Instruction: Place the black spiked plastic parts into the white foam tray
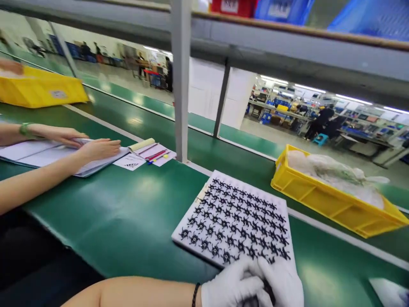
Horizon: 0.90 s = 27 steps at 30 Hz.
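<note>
In the head view we see our two white-gloved hands, left hand (231, 286) and right hand (283, 283), pressed together at the near edge of the green desk (128, 217). Both grips are curled shut around a small dark part; we cannot tell what it is. Touching the fingertips lies the white square tray of black star-shaped parts (234, 219). A yellow plastic bin (332, 204) stands beyond. A co-worker's hands (96, 149) rest on papers (35, 153).

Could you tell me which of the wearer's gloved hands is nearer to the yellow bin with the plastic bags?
The right hand is nearer. It rests at the near edge of the white tray, on the side toward the yellow bin. The left hand sits beside it, farther from the bin.
</note>
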Tool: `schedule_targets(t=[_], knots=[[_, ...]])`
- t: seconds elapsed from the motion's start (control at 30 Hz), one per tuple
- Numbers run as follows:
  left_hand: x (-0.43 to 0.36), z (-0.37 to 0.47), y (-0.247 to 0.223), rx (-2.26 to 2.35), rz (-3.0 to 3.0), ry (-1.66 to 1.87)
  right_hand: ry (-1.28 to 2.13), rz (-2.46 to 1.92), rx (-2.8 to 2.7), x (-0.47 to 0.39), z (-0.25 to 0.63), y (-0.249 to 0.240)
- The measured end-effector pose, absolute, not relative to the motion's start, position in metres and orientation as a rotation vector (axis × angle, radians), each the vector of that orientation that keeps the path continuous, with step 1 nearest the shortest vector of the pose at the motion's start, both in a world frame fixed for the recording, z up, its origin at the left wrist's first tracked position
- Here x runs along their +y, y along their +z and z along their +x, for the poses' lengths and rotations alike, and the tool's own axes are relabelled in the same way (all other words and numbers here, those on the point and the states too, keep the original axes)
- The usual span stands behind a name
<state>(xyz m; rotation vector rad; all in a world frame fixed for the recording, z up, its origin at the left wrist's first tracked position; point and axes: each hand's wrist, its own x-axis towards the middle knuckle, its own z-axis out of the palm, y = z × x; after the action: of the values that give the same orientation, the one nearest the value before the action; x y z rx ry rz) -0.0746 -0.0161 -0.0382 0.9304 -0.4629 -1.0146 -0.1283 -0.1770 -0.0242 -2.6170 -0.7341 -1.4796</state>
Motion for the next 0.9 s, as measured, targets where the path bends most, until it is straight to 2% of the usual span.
schedule_targets(t=[0.1,0.37,0.57,0.9], knots=[[-0.014,-0.07,-0.029,-0.426,0.861,-1.034,-1.241,-2.575,-0.665,-0.171,-0.122,-0.011],[-0.018,-0.066,-0.035,-0.091,0.48,-1.154,-0.949,-2.449,-0.509,-0.159,-0.11,-0.011],[-0.017,-0.061,-0.034,-0.155,0.451,-1.281,-0.782,-2.404,-0.473,-0.158,-0.111,-0.013],[-0.015,-0.07,-0.034,-0.443,0.856,-1.079,-0.916,-2.36,-0.511,-0.157,-0.117,-0.017]])
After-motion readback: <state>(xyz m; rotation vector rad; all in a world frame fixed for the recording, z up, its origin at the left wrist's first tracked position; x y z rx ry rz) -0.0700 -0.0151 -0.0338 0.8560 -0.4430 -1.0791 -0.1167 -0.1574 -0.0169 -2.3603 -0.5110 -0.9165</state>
